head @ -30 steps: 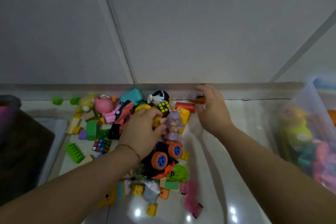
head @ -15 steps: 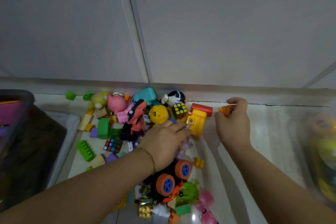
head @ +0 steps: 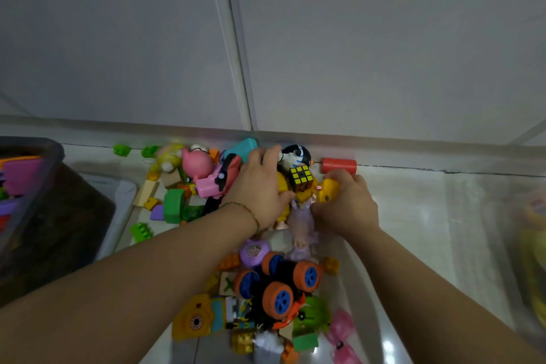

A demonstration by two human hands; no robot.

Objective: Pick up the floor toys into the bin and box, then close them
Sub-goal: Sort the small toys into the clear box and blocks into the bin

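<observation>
A pile of toys lies on the white floor against the wall. My left hand [head: 260, 183] lies on top of the pile, its fingers curled over a yellow figure [head: 282, 186] beside a black-and-white figure [head: 295, 154] and a small puzzle cube [head: 300, 177]. Whether it grips anything is hidden. My right hand [head: 345, 205] is closed around a yellow block toy [head: 328, 190], just below a red cylinder [head: 339, 165]. A purple doll [head: 301, 224] lies between my wrists. A toy car with orange wheels [head: 280, 284] sits nearer to me.
A dark bin [head: 44, 216] holding coloured pieces stands at the left, on a pale lid. A clear box [head: 529, 245] with toys is blurred at the right edge. Green bricks [head: 141, 232], a pink pig [head: 196, 164] and a teal block [head: 242, 148] lie around.
My right hand moved left from the wall edge onto the yellow block toy. My left hand slid forward over the pile toward the wall. The view shifted slightly.
</observation>
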